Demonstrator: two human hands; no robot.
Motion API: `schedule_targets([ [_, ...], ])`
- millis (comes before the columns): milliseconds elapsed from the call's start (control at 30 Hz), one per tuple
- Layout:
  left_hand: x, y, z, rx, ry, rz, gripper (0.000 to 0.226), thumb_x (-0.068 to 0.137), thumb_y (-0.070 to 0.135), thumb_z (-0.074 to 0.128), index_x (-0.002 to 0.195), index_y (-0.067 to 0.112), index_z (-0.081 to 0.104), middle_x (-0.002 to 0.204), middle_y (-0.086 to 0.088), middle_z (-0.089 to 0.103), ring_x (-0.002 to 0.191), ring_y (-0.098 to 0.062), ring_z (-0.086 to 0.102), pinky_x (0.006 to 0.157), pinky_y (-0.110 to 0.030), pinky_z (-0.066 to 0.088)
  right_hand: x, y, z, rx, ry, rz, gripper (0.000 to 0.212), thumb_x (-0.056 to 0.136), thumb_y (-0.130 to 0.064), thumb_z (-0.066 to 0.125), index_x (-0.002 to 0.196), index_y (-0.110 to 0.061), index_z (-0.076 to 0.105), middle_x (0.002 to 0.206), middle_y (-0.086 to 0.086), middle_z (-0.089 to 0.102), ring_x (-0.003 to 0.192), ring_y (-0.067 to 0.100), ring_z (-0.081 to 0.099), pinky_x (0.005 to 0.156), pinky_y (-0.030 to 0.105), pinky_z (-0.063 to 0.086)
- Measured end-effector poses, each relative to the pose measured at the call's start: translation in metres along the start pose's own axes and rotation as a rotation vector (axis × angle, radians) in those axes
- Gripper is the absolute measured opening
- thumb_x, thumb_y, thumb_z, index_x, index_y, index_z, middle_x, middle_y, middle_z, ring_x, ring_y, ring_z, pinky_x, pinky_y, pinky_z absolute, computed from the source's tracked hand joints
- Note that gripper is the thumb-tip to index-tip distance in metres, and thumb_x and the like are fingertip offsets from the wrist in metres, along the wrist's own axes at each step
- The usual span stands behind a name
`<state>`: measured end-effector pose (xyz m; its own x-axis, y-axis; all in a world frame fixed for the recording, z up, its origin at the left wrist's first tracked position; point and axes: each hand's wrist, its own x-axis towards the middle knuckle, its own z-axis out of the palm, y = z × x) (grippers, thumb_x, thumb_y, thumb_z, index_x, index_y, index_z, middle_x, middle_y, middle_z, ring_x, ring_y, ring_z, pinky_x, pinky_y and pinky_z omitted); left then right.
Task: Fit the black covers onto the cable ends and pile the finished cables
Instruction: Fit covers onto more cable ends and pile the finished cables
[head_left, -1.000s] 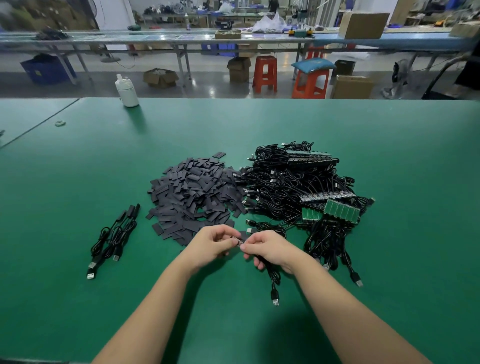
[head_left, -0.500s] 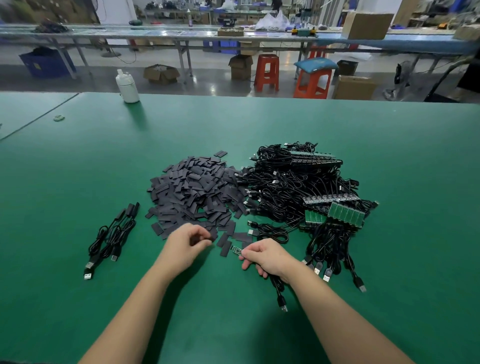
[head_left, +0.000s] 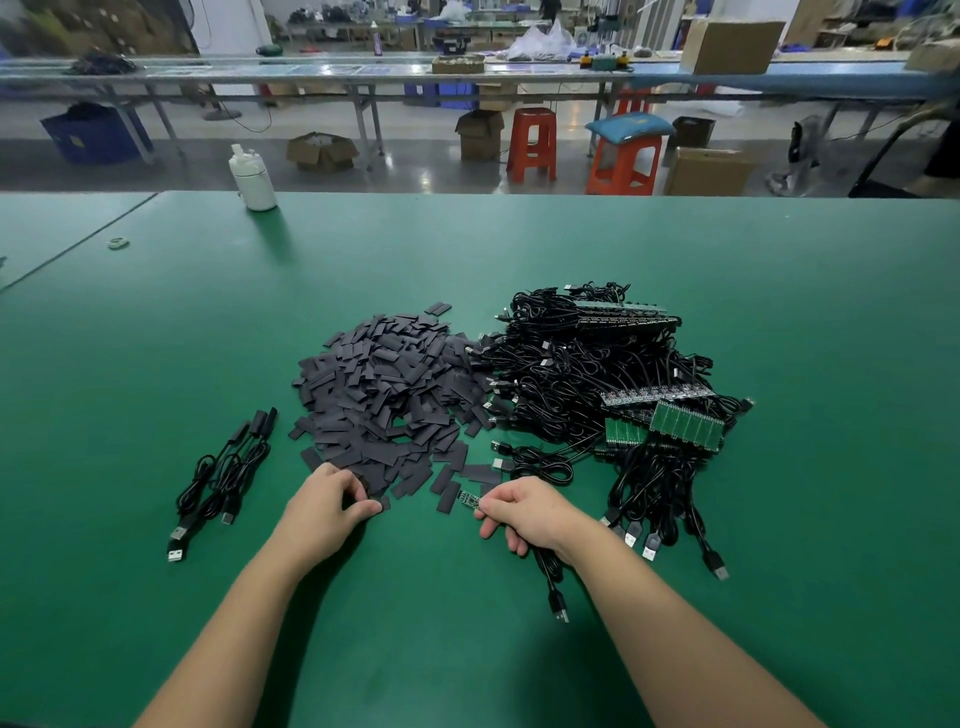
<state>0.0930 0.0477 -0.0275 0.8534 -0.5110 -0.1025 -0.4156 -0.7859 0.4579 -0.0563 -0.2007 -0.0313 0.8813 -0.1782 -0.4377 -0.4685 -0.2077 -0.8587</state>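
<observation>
A heap of flat black covers (head_left: 389, 384) lies mid-table. To its right is a tangle of black cables (head_left: 587, 369) with small green circuit boards on their ends. My left hand (head_left: 324, 509) is at the near edge of the cover heap, its fingertips pinching one black cover. My right hand (head_left: 524, 512) grips a cable (head_left: 551, 582) whose bare board end (head_left: 467, 499) sticks out to the left of my fingers; its USB plug trails toward me. A small pile of finished cables (head_left: 223, 478) lies at the left.
A white bottle (head_left: 253, 179) stands near the table's far edge. A small ring-shaped item (head_left: 118, 242) lies at the far left near a seam in the green mat. A further bundle of cables with USB plugs (head_left: 660, 514) lies right of my right hand.
My hands, which met in front of me a second ago, have separated. The left hand has gone left to the edge of the cover heap and taken a cover; the right still holds the cable.
</observation>
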Motion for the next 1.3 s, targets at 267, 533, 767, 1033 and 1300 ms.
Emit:
schedule_targets([
  [267, -0.025, 0.033, 0.002, -0.239, -0.053, 0.076, 0.018, 0.094, 0.029, 0.064, 0.083, 0.024, 0.051, 0.068, -0.001, 0.065, 0.056, -0.011, 0.058, 0.052, -0.026, 0.046, -0.001, 0.0, 0.0, 0.007, -0.002, 0.003, 0.022, 0.104, -0.028, 0.05, 0.102, -0.014, 0.067, 0.089, -0.005, 0.077, 0.047, 0.008, 0.053, 0.049, 0.02, 0.048],
  [533, -0.025, 0.086, 0.029, -0.589, -0.157, 0.06, 0.015, 0.098, 0.013, 0.058, 0.097, 0.023, 0.068, 0.056, -0.002, 0.062, 0.046, -0.014, 0.054, 0.049, -0.023, 0.047, -0.002, 0.0, 0.001, 0.054, -0.002, 0.004, 0.021, 0.105, -0.027, 0.049, 0.102, -0.013, 0.065, 0.089, -0.003, 0.077, 0.046, 0.008, 0.053, 0.046, 0.02, 0.047],
  [767, -0.026, 0.087, 0.036, -0.609, -0.14, 0.046, 0.018, 0.089, 0.011, 0.071, 0.102, 0.024, 0.07, 0.06, 0.004, 0.067, 0.05, -0.007, 0.059, 0.055, -0.02, 0.053, -0.001, 0.001, 0.0, 0.062, 0.003, -0.005, 0.02, 0.104, -0.026, 0.05, 0.101, -0.014, 0.066, 0.089, -0.003, 0.077, 0.047, 0.008, 0.053, 0.046, 0.021, 0.047],
  [1033, -0.022, 0.071, 0.028, -0.551, -0.089, 0.134, 0.02, 0.09, 0.015, 0.07, 0.103, 0.03, 0.072, 0.068, -0.003, 0.071, 0.057, -0.014, 0.065, 0.061, -0.018, 0.053, -0.001, 0.001, -0.001, 0.046, -0.058, -0.01, 0.02, 0.103, -0.026, 0.054, 0.1, -0.013, 0.069, 0.077, -0.004, 0.073, 0.05, 0.009, 0.054, 0.048, 0.021, 0.048],
  [1300, -0.019, 0.064, 0.03, -0.535, -0.063, 0.18, 0.023, 0.089, 0.017, 0.071, 0.096, 0.039, 0.07, 0.078, 0.007, 0.073, 0.064, -0.009, 0.069, 0.066, -0.016, 0.053, -0.002, -0.002, -0.004, 0.025, -0.112, -0.017, 0.021, 0.105, -0.024, 0.051, 0.099, -0.013, 0.068, 0.071, -0.005, 0.065, 0.053, 0.008, 0.056, 0.051, 0.022, 0.05],
])
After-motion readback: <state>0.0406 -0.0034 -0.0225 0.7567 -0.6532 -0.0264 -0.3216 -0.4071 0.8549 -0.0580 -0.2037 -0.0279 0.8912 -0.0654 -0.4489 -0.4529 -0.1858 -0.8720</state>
